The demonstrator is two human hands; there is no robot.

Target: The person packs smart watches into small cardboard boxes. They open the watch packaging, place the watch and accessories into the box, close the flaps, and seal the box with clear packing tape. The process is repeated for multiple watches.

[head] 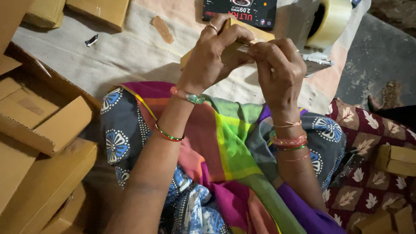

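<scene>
My left hand [214, 54] grips a small flat brown cardboard box [255, 35] from the near side, a ring on one finger. My right hand [279, 65] pinches the box's right end, thumb and fingers closed on a strip of clear tape at its edge. Both hands hold the box above my lap, which is covered in multicoloured cloth [225, 156]. Most of the box is hidden behind the fingers. Bangles sit on both wrists.
A roll of clear tape in a dispenser [327, 24] lies just beyond the hands. A black box [240, 11] sits at the top. Open brown cartons [39, 125] stack at the left; small brown boxes [396, 160] lie at the right on patterned cloth.
</scene>
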